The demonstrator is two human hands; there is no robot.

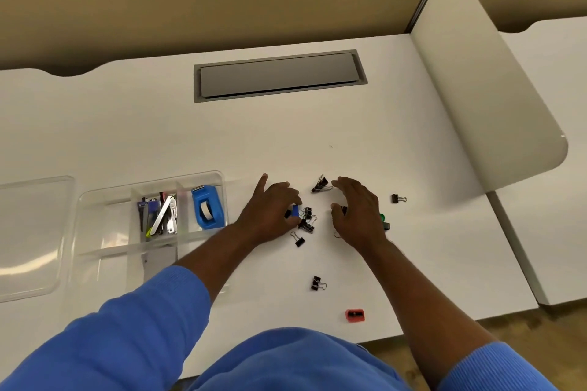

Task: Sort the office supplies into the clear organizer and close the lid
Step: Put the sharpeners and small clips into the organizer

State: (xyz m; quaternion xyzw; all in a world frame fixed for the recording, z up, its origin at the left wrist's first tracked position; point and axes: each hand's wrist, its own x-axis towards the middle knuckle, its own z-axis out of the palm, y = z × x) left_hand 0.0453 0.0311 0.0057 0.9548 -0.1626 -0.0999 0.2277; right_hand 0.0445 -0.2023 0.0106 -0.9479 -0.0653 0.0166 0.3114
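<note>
The clear organizer lies on the white desk at the left, its lid flat beside it. One compartment holds a blue tape dispenser, another several pens and metal tools. Black binder clips lie scattered to its right. My left hand rests on the heap, fingers closed on a small blue item. My right hand hovers palm down over more clips, fingers curled; what is under it is hidden. A large clip lies between the hands.
Stray clips lie at the right, below the hands and nearer me. A red sharpener sits near the desk's front edge. Green and dark pieces peek out beside my right hand. A grey cable hatch is at the back.
</note>
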